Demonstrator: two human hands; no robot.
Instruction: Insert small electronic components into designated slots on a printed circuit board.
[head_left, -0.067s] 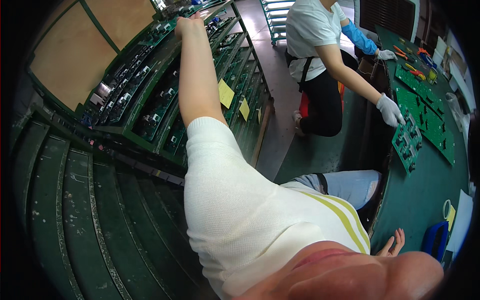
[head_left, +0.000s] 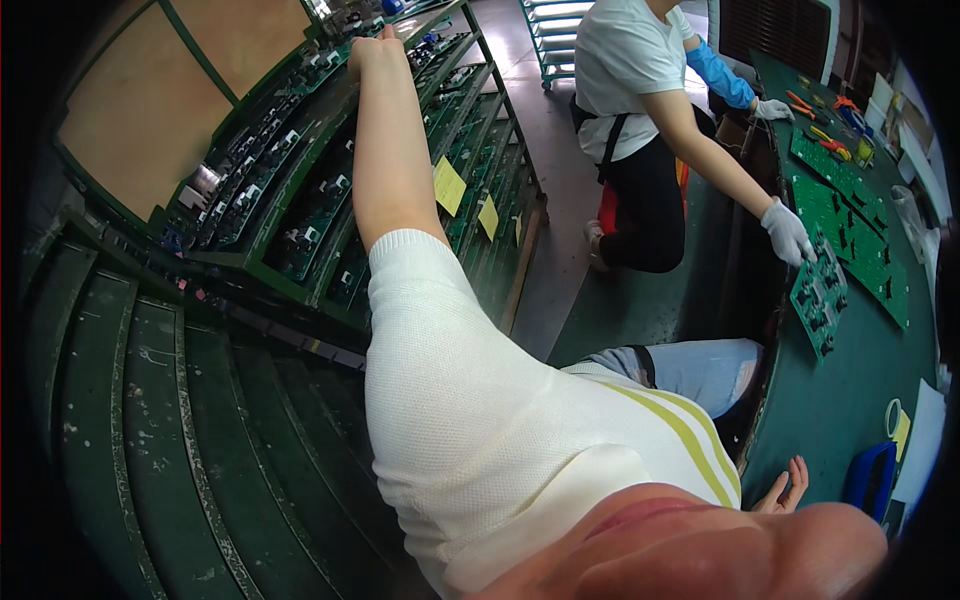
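My left arm stretches out to the far left, and my left hand (head_left: 378, 56) is at the upper edge of a green rack (head_left: 285, 165) of circuit boards. Its short visible fingers look extended and slightly apart, and I see nothing held in them; the far side of the hand is hidden. On the near right, my right hand (head_left: 782, 492) rests at the edge of the green worktable (head_left: 850, 390), its fingers spread and bare. Part of that hand is covered by what is in front of it. A blue holder-like object (head_left: 868, 480) stands nearby.
A co-worker (head_left: 640, 90) in white gloves holds a green circuit board (head_left: 820, 295) over the table. Larger green boards (head_left: 850, 230) and pliers (head_left: 832, 143) lie beyond. Yellow notes (head_left: 449, 187) hang on the rack. Dark green slatted shelving (head_left: 150, 420) fills the near left.
My left forearm has shifted slightly to the left. The co-worker's gloved hand and circuit board have moved a little right and nearer. My right hand stays put.
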